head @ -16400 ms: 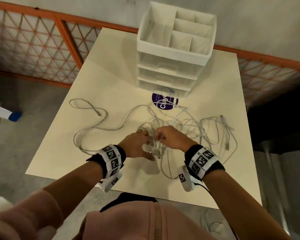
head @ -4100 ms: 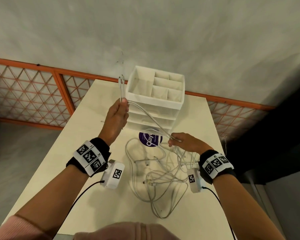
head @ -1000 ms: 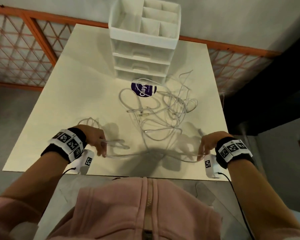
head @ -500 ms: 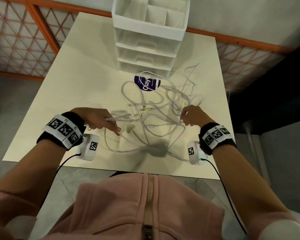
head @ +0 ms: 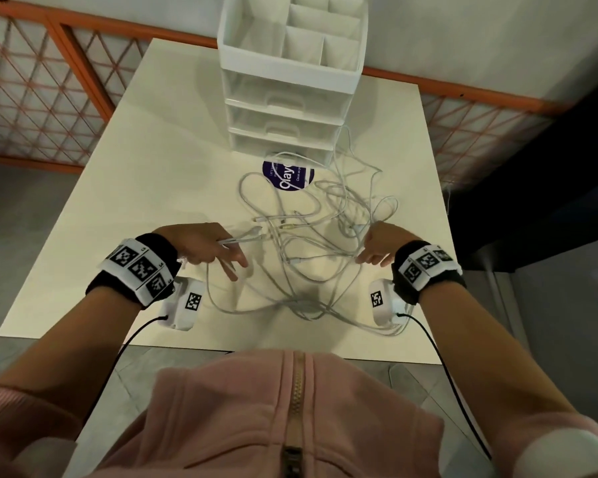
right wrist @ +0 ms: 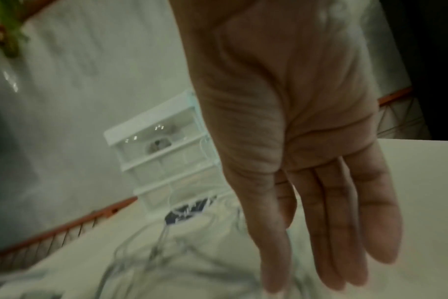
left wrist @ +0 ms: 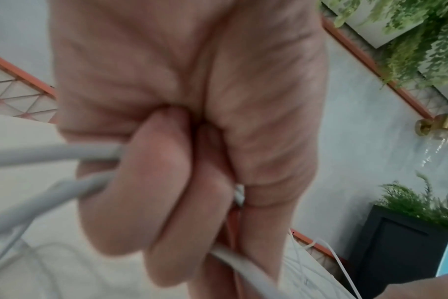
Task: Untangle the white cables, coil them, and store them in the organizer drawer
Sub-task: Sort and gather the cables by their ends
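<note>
A loose tangle of white cables (head: 311,236) lies across the middle of the table, in front of the white organizer (head: 283,91) with its three closed drawers. My left hand (head: 204,244) grips one white cable (left wrist: 51,153) in curled fingers, its plug end sticking out to the right; two fingers point down at the table. My right hand (head: 377,243) hovers at the tangle's right edge with straight fingers (right wrist: 345,222) and holds nothing.
A purple round sticker (head: 288,174) sits under cable loops just before the organizer. The cream table (head: 135,201) has bare surface to the left. An orange lattice railing (head: 49,81) runs behind it. The organizer's top tray has open compartments.
My right hand has let go of the cable and opened beside the tangle. My left hand has moved right, toward the pile, still holding its cable. The stretched cable has gone slack.
</note>
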`<move>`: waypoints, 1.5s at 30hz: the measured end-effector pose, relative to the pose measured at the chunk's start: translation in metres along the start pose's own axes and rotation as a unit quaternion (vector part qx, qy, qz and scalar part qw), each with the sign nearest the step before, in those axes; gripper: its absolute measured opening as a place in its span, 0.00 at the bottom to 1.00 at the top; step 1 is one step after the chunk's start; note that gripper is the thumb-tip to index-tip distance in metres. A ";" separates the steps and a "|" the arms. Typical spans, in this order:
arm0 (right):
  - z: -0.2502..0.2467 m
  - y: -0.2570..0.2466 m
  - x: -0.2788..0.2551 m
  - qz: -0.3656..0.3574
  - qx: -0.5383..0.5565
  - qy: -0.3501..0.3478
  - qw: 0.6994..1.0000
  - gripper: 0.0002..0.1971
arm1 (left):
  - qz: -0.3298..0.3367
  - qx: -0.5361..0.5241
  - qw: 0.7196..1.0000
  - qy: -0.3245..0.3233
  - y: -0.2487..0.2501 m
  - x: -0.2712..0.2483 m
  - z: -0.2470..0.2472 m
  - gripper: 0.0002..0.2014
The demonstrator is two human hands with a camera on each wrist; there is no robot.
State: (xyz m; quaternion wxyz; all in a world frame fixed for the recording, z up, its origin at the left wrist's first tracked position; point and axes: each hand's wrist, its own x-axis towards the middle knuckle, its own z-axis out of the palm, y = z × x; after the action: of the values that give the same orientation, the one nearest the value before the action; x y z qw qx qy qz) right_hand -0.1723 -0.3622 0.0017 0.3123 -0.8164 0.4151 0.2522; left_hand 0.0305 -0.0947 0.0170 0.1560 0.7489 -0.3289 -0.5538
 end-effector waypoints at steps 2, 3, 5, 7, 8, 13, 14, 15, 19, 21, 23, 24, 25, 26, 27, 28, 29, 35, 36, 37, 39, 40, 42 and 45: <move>0.012 0.001 0.001 0.007 -0.012 -0.003 1.000 0.10 | -0.005 0.022 1.000 -0.010 -0.001 0.001 0.003 0.07; 0.017 0.002 0.002 0.012 -0.002 0.000 1.000 0.10 | -0.002 0.029 0.999 -0.015 -0.003 0.002 0.005 0.08; 0.018 0.003 0.000 0.016 0.042 0.002 0.999 0.04 | 0.008 0.025 0.999 -0.021 -0.011 0.005 0.008 0.16; 0.007 0.002 -0.001 0.009 0.071 0.008 0.997 0.08 | 0.009 0.026 1.000 -0.011 -0.014 0.005 0.008 0.19; -0.001 0.001 -0.002 0.005 0.087 0.016 0.996 0.12 | 0.011 0.040 0.999 0.000 -0.013 0.005 0.008 0.18; -0.052 -0.015 -0.026 -0.081 0.225 0.075 0.968 0.14 | 0.021 0.098 0.991 0.083 -0.004 0.004 0.009 0.15; -0.060 -0.016 -0.029 -0.108 0.226 0.092 0.964 0.14 | 0.028 0.094 0.991 0.092 -0.005 0.004 0.008 0.15; -0.068 -0.017 -0.032 -0.133 0.222 0.109 0.960 0.14 | 0.034 0.093 0.990 0.098 -0.006 0.005 0.007 0.15; -0.090 -0.021 -0.038 -0.216 0.228 0.166 0.935 0.14 | 0.052 0.098 0.986 0.122 -0.004 0.009 0.007 0.14; -0.096 -0.024 -0.041 -0.245 0.239 0.180 0.922 0.13 | 0.071 0.084 0.979 0.169 -0.001 0.012 0.008 0.10; -0.098 -0.028 -0.045 -0.272 0.259 0.179 0.909 0.11 | 0.091 0.052 0.966 0.235 0.007 0.012 0.010 0.08; -0.097 -0.031 -0.047 -0.284 0.276 0.175 0.901 0.10 | 0.103 0.025 0.960 0.260 0.011 0.011 0.011 0.10; -0.097 -0.035 -0.051 -0.299 0.294 0.168 0.892 0.09 | 0.115 -0.021 0.955 0.274 0.017 0.011 0.011 0.12; -0.095 -0.040 -0.054 -0.318 0.307 0.158 0.883 0.08 | 0.126 -0.083 0.949 0.276 0.023 0.009 0.012 0.14; -0.093 -0.048 -0.058 -0.340 0.310 0.146 0.876 0.09 | 0.137 -0.151 0.941 0.269 0.030 0.006 0.012 0.15; -0.089 -0.056 -0.061 -0.361 0.306 0.131 0.871 0.09 | 0.151 -0.209 0.931 0.259 0.035 0.004 0.011 0.15; -0.085 -0.065 -0.063 -0.377 0.298 0.115 0.869 0.09 | 0.163 -0.249 0.922 0.249 0.039 0.003 0.010 0.15; -0.039 -0.114 -0.062 -0.451 0.258 -0.016 0.854 0.08 | 0.215 -0.393 0.868 0.216 0.058 0.004 0.009 0.17; -0.030 -0.118 -0.059 -0.449 0.235 -0.028 0.861 0.09 | 0.224 -0.423 0.852 0.211 0.061 0.004 0.009 0.18; -0.023 -0.120 -0.056 -0.445 0.212 -0.034 0.870 0.09 | 0.232 -0.445 0.839 0.208 0.064 0.004 0.010 0.18; -0.015 -0.121 -0.050 -0.432 0.186 -0.037 0.882 0.10 | 0.246 -0.445 0.834 0.212 0.066 0.003 0.009 0.18; -0.014 -0.120 -0.048 -0.425 0.184 -0.040 0.885 0.10 | 0.255 -0.431 0.837 0.219 0.066 0.003 0.008 0.17; -0.016 -0.118 -0.043 -0.400 0.183 -0.045 0.897 0.11 | 0.274 -0.402 0.843 0.230 0.066 0.004 0.008 0.16; -0.028 -0.119 -0.041 -0.366 0.222 0.015 0.904 0.10 | 0.297 -0.344 0.858 0.241 0.067 0.005 0.009 0.16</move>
State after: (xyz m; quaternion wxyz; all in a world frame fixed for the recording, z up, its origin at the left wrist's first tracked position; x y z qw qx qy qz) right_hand -0.0901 -0.3065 0.0839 0.5493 -0.8242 0.1372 0.0095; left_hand 0.0013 -0.1457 0.0503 0.6348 0.6244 -0.2764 -0.3615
